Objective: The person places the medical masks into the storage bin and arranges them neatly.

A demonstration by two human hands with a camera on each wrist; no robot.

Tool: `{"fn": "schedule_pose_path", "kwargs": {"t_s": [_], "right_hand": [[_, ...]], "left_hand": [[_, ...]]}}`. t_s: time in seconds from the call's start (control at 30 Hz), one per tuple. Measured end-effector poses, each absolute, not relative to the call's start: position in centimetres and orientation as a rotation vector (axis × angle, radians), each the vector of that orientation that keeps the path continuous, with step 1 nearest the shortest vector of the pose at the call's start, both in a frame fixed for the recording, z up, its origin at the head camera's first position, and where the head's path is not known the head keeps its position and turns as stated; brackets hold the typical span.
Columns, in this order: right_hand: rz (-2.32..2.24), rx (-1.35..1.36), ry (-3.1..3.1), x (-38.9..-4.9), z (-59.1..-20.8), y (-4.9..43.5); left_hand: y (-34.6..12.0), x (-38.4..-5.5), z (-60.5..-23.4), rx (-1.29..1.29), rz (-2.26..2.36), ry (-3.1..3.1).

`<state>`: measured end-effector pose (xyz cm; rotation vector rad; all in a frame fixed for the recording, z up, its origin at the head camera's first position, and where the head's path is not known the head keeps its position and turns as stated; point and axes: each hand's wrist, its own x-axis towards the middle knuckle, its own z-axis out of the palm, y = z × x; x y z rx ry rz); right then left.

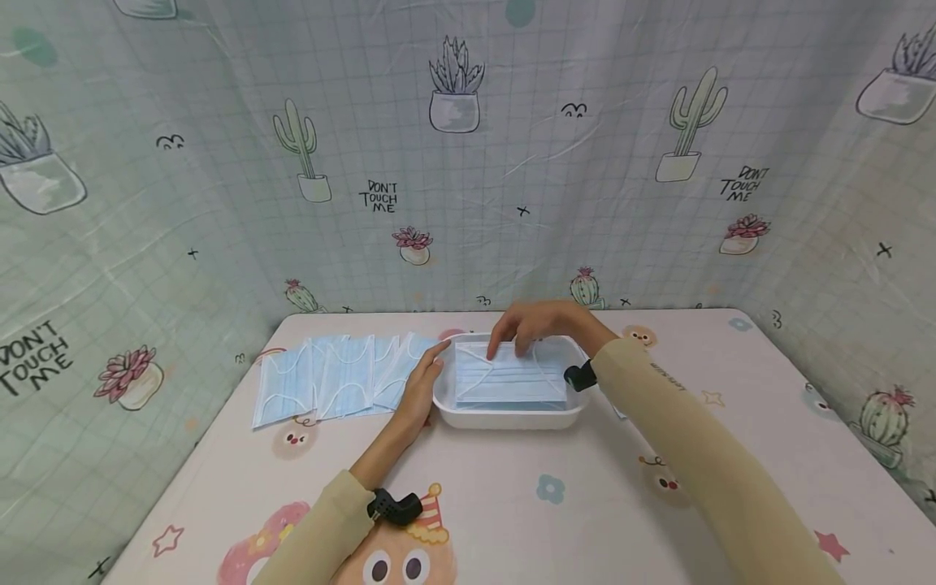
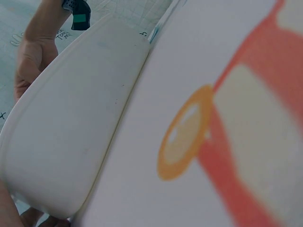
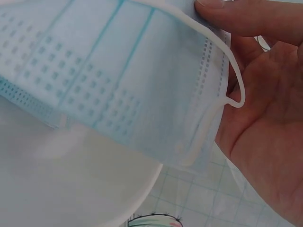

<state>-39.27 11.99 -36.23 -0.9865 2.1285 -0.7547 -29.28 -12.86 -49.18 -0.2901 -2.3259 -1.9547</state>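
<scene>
A white plastic tray [image 1: 512, 420] stands on the table with light-blue face masks [image 1: 512, 388] lying in it. My left hand [image 1: 418, 392] rests against the tray's left side, fingers reaching up to the rim. In the left wrist view the tray's outer wall [image 2: 71, 118] hides most of that hand. Over the tray's far side, my right hand [image 1: 532, 323] reaches down and pinches the top mask near its edge. The right wrist view shows this face mask [image 3: 109, 71] close up, its white ear loop beside the thumb [image 3: 255, 16].
Several more face masks [image 1: 344, 378] lie overlapping in a row left of the tray. A small light-blue edge [image 1: 620, 413] shows right of the tray, mostly hidden by the right arm. Behind the patterned table [image 1: 556, 528] hangs a cactus-print curtain [image 1: 512, 162].
</scene>
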Motion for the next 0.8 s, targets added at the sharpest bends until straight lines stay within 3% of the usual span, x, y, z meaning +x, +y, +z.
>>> {"fn": "schedule_pose_path", "kwargs": {"t_s": [0.8], "right_hand": [[-0.672, -0.689, 2.139, -39.6, -37.6, 10.7]], "left_hand": [[-13.1, -29.3, -49.5, -0.322, -1.969, -2.322]]}}
